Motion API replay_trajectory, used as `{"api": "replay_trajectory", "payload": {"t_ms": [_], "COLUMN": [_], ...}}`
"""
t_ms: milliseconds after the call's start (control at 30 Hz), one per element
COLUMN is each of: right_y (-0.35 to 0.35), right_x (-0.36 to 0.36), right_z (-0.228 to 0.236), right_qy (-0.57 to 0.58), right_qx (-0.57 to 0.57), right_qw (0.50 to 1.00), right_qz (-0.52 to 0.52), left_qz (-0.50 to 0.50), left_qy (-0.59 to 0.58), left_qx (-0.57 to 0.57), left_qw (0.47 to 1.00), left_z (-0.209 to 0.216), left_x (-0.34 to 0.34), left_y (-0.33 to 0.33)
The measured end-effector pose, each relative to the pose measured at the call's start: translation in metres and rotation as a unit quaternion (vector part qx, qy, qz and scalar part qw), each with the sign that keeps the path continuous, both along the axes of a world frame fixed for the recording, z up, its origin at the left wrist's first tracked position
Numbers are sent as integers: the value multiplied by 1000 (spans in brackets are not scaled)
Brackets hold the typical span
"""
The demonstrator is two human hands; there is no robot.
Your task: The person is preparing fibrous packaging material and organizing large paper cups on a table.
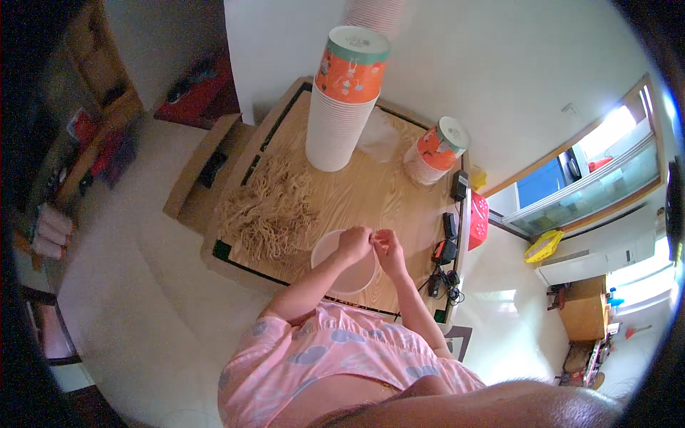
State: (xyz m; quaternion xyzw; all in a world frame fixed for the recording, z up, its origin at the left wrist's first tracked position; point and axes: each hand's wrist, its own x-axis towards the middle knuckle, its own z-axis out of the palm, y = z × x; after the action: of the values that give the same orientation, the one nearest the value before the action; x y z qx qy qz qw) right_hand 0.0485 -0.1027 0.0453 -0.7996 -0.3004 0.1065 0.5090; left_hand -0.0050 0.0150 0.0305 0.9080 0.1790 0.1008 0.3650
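My left hand (354, 245) and my right hand (389, 251) meet fingertip to fingertip above the near part of the table. Both are closed in a pinch; whatever lies between the fingers is too small to make out. Partly beneath my left hand and forearm sits a round white paper tub (347, 279), its mouth facing up. To its left spreads a loose heap of tan cords (270, 208). Beyond it rises a tall stack of paper tubs (335, 128), upside down, the top one orange with a green band.
A shorter stack of similar tubs (437, 148) stands at the far right of the wood-grain table (378, 192). Black power adapters (448, 227) and tangled cables (449, 284) line the right edge. A red basket (479, 220) is just beyond it. An open cardboard box (203, 167) adjoins the left side.
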Motion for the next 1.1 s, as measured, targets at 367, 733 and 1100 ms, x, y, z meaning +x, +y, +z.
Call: {"api": "replay_trajectory", "payload": {"t_ms": [367, 733, 1100], "right_y": [-17, -16, -3], "right_x": [7, -5, -14], "right_z": [-6, 5, -10], "right_qy": [-83, -161, -94], "right_qx": [-151, -95, -12], "right_qw": [982, 978, 995], "right_qz": [75, 97, 41], "left_qz": [-18, -16, 28], "left_qy": [-51, -76, -74], "left_qx": [40, -341, -400], "left_qw": [998, 937, 913], "left_z": [7, -38, -47], "left_x": [4, 1, 1], "left_y": [11, 14, 9]}}
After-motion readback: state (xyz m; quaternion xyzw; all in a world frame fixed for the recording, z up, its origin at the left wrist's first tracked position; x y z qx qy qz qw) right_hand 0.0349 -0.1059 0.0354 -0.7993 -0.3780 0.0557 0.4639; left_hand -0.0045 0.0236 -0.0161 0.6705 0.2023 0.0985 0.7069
